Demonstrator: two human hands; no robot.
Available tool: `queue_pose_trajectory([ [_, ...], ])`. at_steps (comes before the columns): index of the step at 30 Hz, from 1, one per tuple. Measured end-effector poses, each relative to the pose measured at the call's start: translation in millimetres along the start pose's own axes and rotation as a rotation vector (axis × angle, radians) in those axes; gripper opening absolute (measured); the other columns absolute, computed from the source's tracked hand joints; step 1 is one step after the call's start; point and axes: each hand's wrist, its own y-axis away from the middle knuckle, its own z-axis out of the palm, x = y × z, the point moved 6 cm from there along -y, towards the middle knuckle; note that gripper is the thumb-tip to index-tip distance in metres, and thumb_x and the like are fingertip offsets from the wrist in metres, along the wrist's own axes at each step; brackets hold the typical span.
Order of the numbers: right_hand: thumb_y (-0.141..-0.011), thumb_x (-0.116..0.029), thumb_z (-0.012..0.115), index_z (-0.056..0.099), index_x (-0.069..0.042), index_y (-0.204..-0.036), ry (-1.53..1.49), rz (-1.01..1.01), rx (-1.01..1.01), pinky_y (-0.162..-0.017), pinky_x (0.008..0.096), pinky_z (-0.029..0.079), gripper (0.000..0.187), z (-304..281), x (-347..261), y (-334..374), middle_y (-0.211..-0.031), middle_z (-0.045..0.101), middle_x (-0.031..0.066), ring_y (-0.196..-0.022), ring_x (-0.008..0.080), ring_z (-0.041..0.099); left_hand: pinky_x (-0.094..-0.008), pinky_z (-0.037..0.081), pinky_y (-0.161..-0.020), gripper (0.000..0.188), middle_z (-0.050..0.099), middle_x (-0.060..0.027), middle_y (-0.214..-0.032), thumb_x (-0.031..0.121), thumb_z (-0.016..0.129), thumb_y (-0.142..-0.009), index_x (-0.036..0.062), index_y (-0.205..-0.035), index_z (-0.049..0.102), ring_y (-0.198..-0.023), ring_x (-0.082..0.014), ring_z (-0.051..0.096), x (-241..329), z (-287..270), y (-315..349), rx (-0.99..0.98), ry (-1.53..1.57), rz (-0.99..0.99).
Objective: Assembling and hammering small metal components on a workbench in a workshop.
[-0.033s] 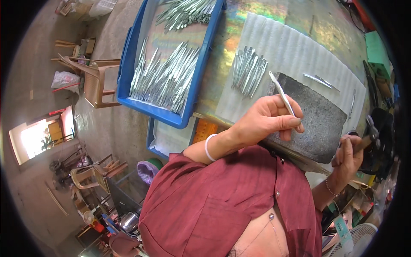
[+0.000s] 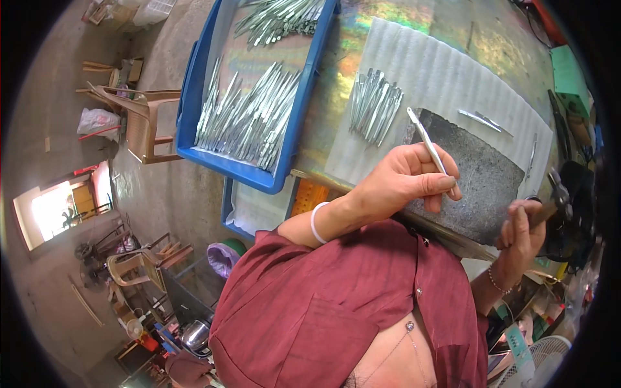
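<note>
My left hand (image 2: 402, 180) pinches a slim, flat silver metal piece (image 2: 423, 137) between thumb and fingers. Its rounded end, with a small hole, points up and away over the left edge of a dark grey block (image 2: 479, 178). At the block's right side my right hand (image 2: 522, 234) is closed round what looks like a hammer (image 2: 560, 193), its brown handle partly hidden by the fingers. A bundle of similar metal pieces (image 2: 375, 107) lies beyond my left hand on a white foam sheet (image 2: 427, 71). A few loose metal pieces (image 2: 480, 120) rest beyond the block.
At the left, a blue tray (image 2: 282, 169) holds two heaps of metal pieces. Below it sits another blue-edged tray (image 2: 259, 207) beside an orange container (image 2: 309, 198). A green box (image 2: 570, 81) stands far right. A brown chair (image 2: 147, 126) is on the floor at left.
My right hand and the hammer have shifted slightly left and down, closer to the block. My left hand keeps its pinch on the metal piece almost in place.
</note>
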Motion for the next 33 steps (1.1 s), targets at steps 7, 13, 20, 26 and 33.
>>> queue_pose_trajectory([
  [7,-0.086,-0.011,0.059,0.055,-0.001,-0.087,-0.168,0.042,-0.382,-0.039,0.0168,0.028,0.011,84.7,-2.5,17.0,-0.071,0.059,0.003,-0.046,0.0016,0.04,-0.0211,0.045,-0.059,0.016,0.06,-0.0103,-0.093,0.014,0.059,-0.089,0.0045,-0.101,0.055,-0.072,-0.0126,0.057,-23.0,1.6,-2.9,-0.035,0.406,-0.066],
  [13,-0.086,-0.008,0.062,0.058,0.002,-0.09,-0.195,0.014,-0.428,-0.057,0.0186,0.042,0.011,100.0,-6.1,18.1,-0.076,0.062,0.0021,-0.066,0.0038,0.054,-0.0221,0.047,-0.056,0.017,0.062,-0.0071,-0.089,0.018,0.062,-0.088,0.0041,-0.097,0.057,-0.065,-0.0111,0.057,-29.0,2.1,-2.8,0.011,0.506,-0.134],
  [20,-0.088,-0.006,0.06,0.051,0.0,-0.093,0.042,-0.204,-0.423,-0.051,0.0177,0.036,0.012,96.6,-13.6,20.7,-0.077,0.058,0.006,-0.058,0.0048,0.047,-0.021,0.043,-0.056,0.019,0.062,-0.005,-0.087,0.02,0.063,-0.088,0.0044,-0.097,0.057,-0.064,-0.009,0.054,-31.0,9.8,-5.1,-0.046,0.539,-0.167],
  [26,-0.088,-0.003,0.058,0.051,0.0,-0.091,0.16,-0.307,-0.444,-0.065,0.0237,0.044,0.008,95.9,-15.0,22.0,-0.078,0.058,0.0075,-0.071,0.0111,0.055,-0.0212,0.043,-0.057,0.018,0.062,-0.0048,-0.088,0.021,0.061,-0.088,0.0058,-0.097,0.057,-0.064,-0.0088,0.054,-33.0,13.4,-0.5,-0.039,0.569,-0.17],
  [33,-0.088,-0.002,0.056,0.052,0.001,-0.089,0.165,-0.362,-0.436,-0.066,0.0236,0.044,0.005,95.8,-14.3,23.6,-0.081,0.057,0.0081,-0.073,0.0128,0.055,-0.0208,0.044,-0.058,0.018,0.062,-0.0046,-0.087,0.022,0.061,-0.089,0.0062,-0.096,0.056,-0.066,-0.0093,0.054,-35.0,14.2,-1.1,-0.025,0.617,-0.186],
])
